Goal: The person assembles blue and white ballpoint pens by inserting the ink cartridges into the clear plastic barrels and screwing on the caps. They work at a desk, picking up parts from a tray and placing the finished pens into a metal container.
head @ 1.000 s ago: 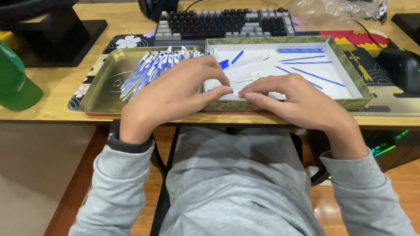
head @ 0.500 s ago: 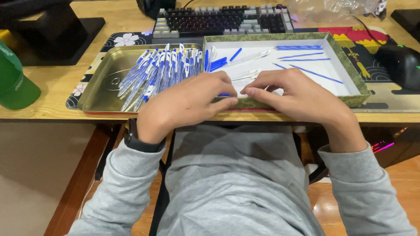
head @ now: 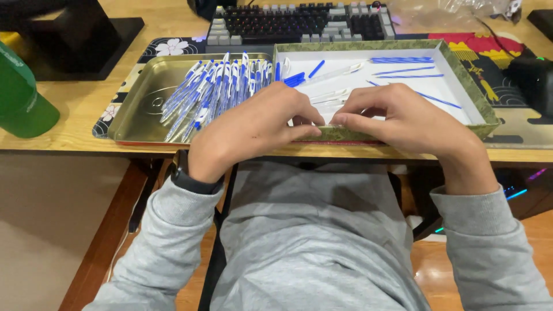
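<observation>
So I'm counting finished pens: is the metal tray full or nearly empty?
Partly full. The metal tray holds a pile of blue-and-white pens across its right half; its left half is bare.

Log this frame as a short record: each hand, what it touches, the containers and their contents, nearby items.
left hand: at the box's front edge, fingertips meeting the right hand's; what they pinch is hidden
right hand: same spot, fingers curled
box: white inside, green rim; holds blue refills and clear barrels
tray: metal, holds a pile of pens
keyboard: behind both
bottle: green, far left
</observation>
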